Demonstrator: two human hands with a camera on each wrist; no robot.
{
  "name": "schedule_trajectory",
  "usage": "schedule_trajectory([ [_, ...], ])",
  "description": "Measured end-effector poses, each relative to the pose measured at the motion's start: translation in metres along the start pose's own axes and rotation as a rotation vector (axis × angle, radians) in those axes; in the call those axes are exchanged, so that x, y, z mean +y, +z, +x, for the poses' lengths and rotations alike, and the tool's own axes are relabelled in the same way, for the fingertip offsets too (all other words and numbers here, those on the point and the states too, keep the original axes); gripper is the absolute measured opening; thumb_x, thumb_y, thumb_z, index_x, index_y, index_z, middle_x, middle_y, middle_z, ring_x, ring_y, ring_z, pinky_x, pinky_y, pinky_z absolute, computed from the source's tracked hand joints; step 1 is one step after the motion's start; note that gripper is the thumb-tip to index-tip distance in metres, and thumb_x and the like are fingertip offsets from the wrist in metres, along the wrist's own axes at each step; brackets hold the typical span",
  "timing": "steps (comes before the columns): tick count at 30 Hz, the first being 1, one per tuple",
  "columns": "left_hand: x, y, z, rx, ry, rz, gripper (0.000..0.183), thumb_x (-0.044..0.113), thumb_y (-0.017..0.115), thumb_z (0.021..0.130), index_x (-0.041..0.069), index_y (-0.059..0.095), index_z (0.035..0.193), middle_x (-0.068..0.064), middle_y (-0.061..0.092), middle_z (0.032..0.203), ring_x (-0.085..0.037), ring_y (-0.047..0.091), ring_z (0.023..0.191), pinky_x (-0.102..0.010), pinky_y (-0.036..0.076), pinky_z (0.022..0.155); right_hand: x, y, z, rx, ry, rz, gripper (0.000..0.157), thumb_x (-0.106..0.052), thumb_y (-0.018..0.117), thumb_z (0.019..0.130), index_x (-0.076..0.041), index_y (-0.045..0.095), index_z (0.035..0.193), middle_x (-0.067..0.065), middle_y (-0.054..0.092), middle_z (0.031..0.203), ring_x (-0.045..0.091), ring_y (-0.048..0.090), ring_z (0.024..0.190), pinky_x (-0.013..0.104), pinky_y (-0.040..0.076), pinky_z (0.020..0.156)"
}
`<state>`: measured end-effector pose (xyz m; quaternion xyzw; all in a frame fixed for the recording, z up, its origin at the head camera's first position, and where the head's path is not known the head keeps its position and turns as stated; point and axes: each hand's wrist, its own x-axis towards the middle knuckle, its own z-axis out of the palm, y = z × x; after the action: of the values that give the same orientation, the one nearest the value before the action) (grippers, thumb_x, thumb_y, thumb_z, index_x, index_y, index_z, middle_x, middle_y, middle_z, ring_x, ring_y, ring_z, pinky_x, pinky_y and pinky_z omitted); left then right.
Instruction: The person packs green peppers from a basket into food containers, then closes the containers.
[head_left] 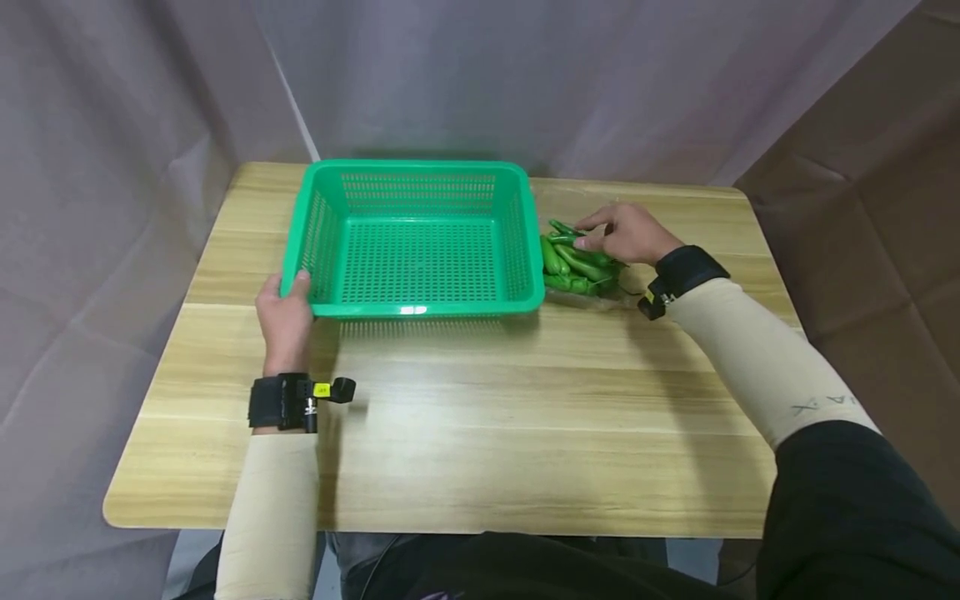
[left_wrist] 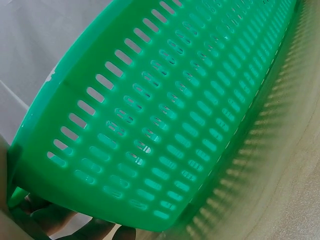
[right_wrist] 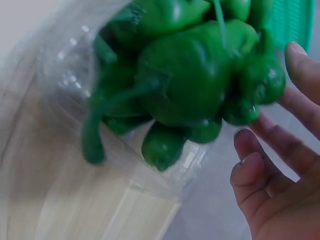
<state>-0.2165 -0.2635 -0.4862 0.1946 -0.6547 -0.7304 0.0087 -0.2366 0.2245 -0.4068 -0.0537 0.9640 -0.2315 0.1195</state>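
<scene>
A green plastic basket (head_left: 420, 310) with slotted walls and nothing inside sits on the left and middle of the table. My left hand (head_left: 285, 321) grips its near left corner, thumb over the rim and fingers under it, as the left wrist view also shows. Right of the basket lies a pile of green peppers (head_left: 588, 267) on clear plastic (right_wrist: 67, 82). My right hand (head_left: 633, 235) is over the far right side of that pile. In the right wrist view its fingers (right_wrist: 292, 145) are spread loosely beside the peppers, with none held between them.
The light wooden table (head_left: 480, 442) has grey cloth (head_left: 465, 83) hanging behind it and on the left. Brown cloth (head_left: 870, 208) hangs on the right. The basket's right rim is close against the pepper pile.
</scene>
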Motion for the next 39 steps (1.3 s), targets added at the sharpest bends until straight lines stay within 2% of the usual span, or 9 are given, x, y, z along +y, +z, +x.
schedule_trajectory([
  [8, -0.006, -0.019, 0.000, 0.006, -0.004, -0.015, 0.045, 0.029, 0.061, 0.106, 0.007, 0.055, 0.144, 0.002, 0.058, 0.128, -0.017, 0.056, 0.126, -0.040, 0.047, 0.116, 0.028, -0.014, 0.013, 0.047, 0.138, 0.012, 0.058, -0.037, 0.046, 0.111, 0.003, 0.047, 0.153, 0.035, 0.049, 0.149, 0.053, 0.048, 0.135, 0.066, 0.045, 0.108],
  [13, -0.005, -0.030, -0.005, 0.098, 0.045, -0.049, 0.052, 0.029, 0.067, 0.102, 0.008, 0.050, 0.146, 0.003, 0.055, 0.130, -0.013, 0.053, 0.123, -0.033, 0.045, 0.112, 0.050, -0.019, 0.024, 0.028, 0.233, -0.060, 0.058, -0.031, 0.046, 0.108, 0.013, 0.048, 0.146, 0.039, 0.047, 0.149, 0.057, 0.044, 0.138, 0.067, 0.041, 0.114],
  [18, 0.015, -0.032, -0.013, 0.246, 0.169, -0.072, 0.033, 0.023, 0.063, 0.104, 0.009, 0.054, 0.132, 0.006, 0.051, 0.122, -0.011, 0.047, 0.117, -0.027, 0.040, 0.103, 0.067, -0.008, 0.026, -0.003, 0.315, -0.023, 0.056, -0.028, 0.050, 0.106, 0.014, 0.050, 0.144, 0.035, 0.061, 0.134, 0.051, 0.057, 0.124, 0.063, 0.048, 0.108],
  [23, 0.044, -0.016, -0.024, 0.259, 0.274, -0.032, 0.023, 0.018, 0.062, 0.103, 0.011, 0.059, 0.124, 0.002, 0.052, 0.133, -0.014, 0.044, 0.132, -0.030, 0.036, 0.112, 0.079, 0.008, 0.025, 0.053, 0.331, 0.063, 0.057, -0.022, 0.056, 0.099, 0.011, 0.051, 0.145, 0.027, 0.071, 0.114, 0.032, 0.065, 0.095, 0.048, 0.054, 0.091],
  [25, 0.055, -0.004, -0.028, 0.235, 0.333, -0.021, 0.023, 0.015, 0.063, 0.102, 0.010, 0.062, 0.124, 0.001, 0.056, 0.133, -0.013, 0.046, 0.134, -0.030, 0.037, 0.113, 0.079, 0.011, 0.024, 0.100, 0.323, 0.103, 0.061, -0.018, 0.058, 0.096, 0.009, 0.048, 0.149, 0.029, 0.070, 0.121, 0.030, 0.064, 0.095, 0.042, 0.053, 0.086],
  [27, 0.065, 0.011, -0.031, 0.182, 0.402, -0.009, 0.022, 0.012, 0.064, 0.101, 0.007, 0.064, 0.122, 0.002, 0.062, 0.126, -0.012, 0.053, 0.127, -0.029, 0.041, 0.108, 0.076, 0.013, 0.023, 0.157, 0.322, 0.155, 0.066, -0.015, 0.058, 0.094, 0.006, 0.042, 0.154, 0.024, 0.072, 0.102, 0.026, 0.061, 0.086, 0.038, 0.049, 0.079],
  [29, 0.074, 0.028, -0.034, 0.098, 0.469, 0.006, 0.020, 0.011, 0.065, 0.101, 0.005, 0.065, 0.120, 0.002, 0.066, 0.118, -0.012, 0.059, 0.118, -0.027, 0.045, 0.101, 0.068, 0.012, 0.021, 0.234, 0.313, 0.205, 0.069, -0.012, 0.056, 0.093, 0.004, 0.039, 0.157, 0.012, 0.068, 0.085, 0.020, 0.056, 0.076, 0.033, 0.045, 0.071],
  [33, 0.085, 0.069, -0.036, -0.113, 0.579, 0.126, 0.023, 0.012, 0.067, 0.101, 0.003, 0.064, 0.123, -0.006, 0.071, 0.118, -0.016, 0.066, 0.111, -0.028, 0.053, 0.100, 0.050, 0.013, 0.019, 0.402, 0.240, 0.317, 0.069, -0.003, 0.053, 0.091, 0.000, 0.039, 0.159, -0.003, 0.062, 0.079, 0.001, 0.049, 0.066, 0.018, 0.043, 0.065],
  [39, 0.089, 0.130, -0.034, -0.324, 0.625, 0.356, 0.036, 0.015, 0.066, 0.103, 0.005, 0.061, 0.136, -0.014, 0.070, 0.131, -0.026, 0.069, 0.115, -0.033, 0.058, 0.100, 0.034, 0.022, 0.016, 0.457, 0.099, 0.460, 0.058, 0.016, 0.054, 0.086, 0.002, 0.056, 0.142, -0.011, 0.059, 0.076, 0.002, 0.057, 0.071, 0.014, 0.050, 0.062],
])
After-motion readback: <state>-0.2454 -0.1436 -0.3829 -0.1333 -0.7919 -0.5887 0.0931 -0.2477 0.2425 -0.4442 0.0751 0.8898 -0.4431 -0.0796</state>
